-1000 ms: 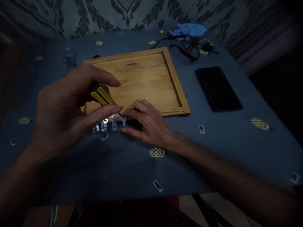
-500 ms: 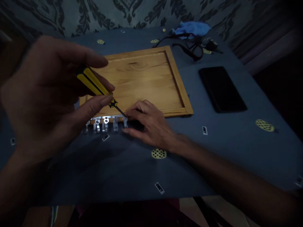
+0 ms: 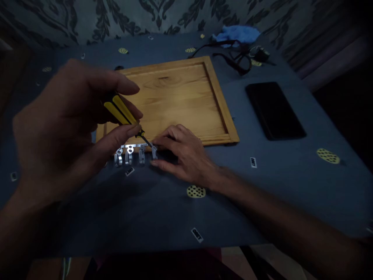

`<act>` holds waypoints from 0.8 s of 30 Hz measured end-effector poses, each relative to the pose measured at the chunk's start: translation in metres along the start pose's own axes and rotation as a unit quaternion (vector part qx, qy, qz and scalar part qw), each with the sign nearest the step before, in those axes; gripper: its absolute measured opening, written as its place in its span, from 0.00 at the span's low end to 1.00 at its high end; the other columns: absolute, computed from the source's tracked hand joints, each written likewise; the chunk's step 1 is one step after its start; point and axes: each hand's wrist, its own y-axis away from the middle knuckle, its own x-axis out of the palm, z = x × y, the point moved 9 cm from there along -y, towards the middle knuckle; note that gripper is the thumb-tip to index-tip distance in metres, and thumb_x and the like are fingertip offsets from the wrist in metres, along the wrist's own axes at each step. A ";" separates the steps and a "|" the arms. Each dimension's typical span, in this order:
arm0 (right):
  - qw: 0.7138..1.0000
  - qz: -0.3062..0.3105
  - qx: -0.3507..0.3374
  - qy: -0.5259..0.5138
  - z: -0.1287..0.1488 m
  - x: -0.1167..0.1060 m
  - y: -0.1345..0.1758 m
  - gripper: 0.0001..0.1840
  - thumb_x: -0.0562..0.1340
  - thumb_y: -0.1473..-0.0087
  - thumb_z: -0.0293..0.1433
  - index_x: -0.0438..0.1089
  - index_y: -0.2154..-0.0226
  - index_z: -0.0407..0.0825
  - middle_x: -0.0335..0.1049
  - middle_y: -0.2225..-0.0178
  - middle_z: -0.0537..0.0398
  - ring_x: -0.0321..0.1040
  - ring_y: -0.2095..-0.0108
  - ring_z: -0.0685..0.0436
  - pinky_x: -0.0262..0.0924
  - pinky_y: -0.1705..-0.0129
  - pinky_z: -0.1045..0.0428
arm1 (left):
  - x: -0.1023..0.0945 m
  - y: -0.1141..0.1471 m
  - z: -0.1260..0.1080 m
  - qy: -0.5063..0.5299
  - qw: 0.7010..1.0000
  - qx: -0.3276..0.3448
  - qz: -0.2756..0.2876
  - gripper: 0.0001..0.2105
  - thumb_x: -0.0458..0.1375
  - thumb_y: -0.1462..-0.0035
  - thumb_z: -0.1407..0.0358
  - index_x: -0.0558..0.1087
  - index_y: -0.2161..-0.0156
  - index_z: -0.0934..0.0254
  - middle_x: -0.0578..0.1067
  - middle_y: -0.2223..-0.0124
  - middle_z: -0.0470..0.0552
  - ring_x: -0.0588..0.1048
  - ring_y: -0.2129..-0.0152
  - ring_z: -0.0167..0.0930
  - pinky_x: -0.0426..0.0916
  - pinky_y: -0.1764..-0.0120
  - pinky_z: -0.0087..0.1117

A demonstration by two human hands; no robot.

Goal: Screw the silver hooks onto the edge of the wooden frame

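1. The left grip [image 3: 68, 128] is raised and closed on a screwdriver [image 3: 124, 114]; its thumb presses the handle's front end, while the index finger reaches out above it.
2. The right grip [image 3: 188, 157] lies low on its side, forearm slanting in from the lower right, with thumb and fingers set narrowly about the end hook [image 3: 154, 153] – whether they clamp it, I cannot tell.
3. The screwdriver slants down from the left grip, yellow and black handled, its thin dark shaft ending at the rail just beside the right grip's fingertips.
4. The shiny metal hook rail [image 3: 135, 146] runs leftward from the right grip – along the near edge of a framed wooden board [image 3: 177, 103], hooks towards the person.
5. Beyond both grips, the board lies flat on the counter [image 3: 163, 217].
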 end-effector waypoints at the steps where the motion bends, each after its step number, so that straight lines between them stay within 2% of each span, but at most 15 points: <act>1: 1.000 0.000 0.001 0.000 0.000 0.000 0.000 0.30 0.56 0.35 0.53 0.74 0.52 0.43 0.72 0.57 0.44 0.67 0.55 0.37 0.64 0.56 0.42 | -0.001 0.000 0.000 -0.005 1.000 0.002 -0.004 0.19 0.66 0.41 0.60 0.73 0.45 0.54 0.77 0.49 0.47 0.81 0.55 0.34 0.80 0.51 0.42; 8: 1.000 -0.002 0.001 -0.004 0.000 -0.001 -0.001 0.31 0.56 0.35 0.54 0.74 0.52 0.43 0.71 0.57 0.44 0.66 0.56 0.37 0.63 0.56 0.42 | 0.002 -0.001 -0.004 -0.015 1.000 0.012 0.000 0.18 0.64 0.40 0.57 0.73 0.46 0.52 0.79 0.53 0.45 0.81 0.58 0.33 0.79 0.54 0.40; 13: 1.000 -0.006 0.006 -0.007 -0.001 0.001 0.000 0.31 0.56 0.35 0.54 0.74 0.53 0.44 0.71 0.57 0.45 0.66 0.56 0.37 0.62 0.56 0.42 | 0.001 -0.003 0.000 -0.082 0.996 -0.036 0.004 0.17 0.63 0.42 0.53 0.76 0.49 0.54 0.80 0.51 0.49 0.82 0.60 0.38 0.77 0.58 0.44; 19: 1.000 0.003 0.012 -0.008 -0.001 0.002 0.000 0.30 0.55 0.35 0.54 0.74 0.53 0.45 0.72 0.57 0.45 0.66 0.56 0.36 0.62 0.56 0.41 | 0.000 -0.002 -0.014 -0.092 0.994 0.044 -0.025 0.15 0.67 0.42 0.58 0.75 0.51 0.53 0.81 0.58 0.42 0.81 0.65 0.34 0.70 0.69 0.39; 22: 1.000 0.006 0.013 -0.007 -0.001 0.001 0.000 0.30 0.55 0.35 0.54 0.74 0.52 0.46 0.72 0.56 0.45 0.65 0.56 0.36 0.63 0.56 0.41 | 0.002 -0.001 -0.011 -0.114 0.993 0.026 -0.022 0.14 0.65 0.40 0.58 0.75 0.49 0.51 0.80 0.57 0.41 0.81 0.63 0.33 0.70 0.67 0.38; 24: 1.000 0.001 0.006 -0.008 0.000 0.001 0.000 0.31 0.55 0.34 0.54 0.74 0.51 0.44 0.72 0.57 0.44 0.66 0.56 0.36 0.62 0.56 0.41 | 0.001 -0.002 -0.012 -0.097 0.994 0.042 -0.034 0.15 0.66 0.41 0.57 0.75 0.49 0.51 0.80 0.57 0.40 0.81 0.63 0.33 0.71 0.66 0.38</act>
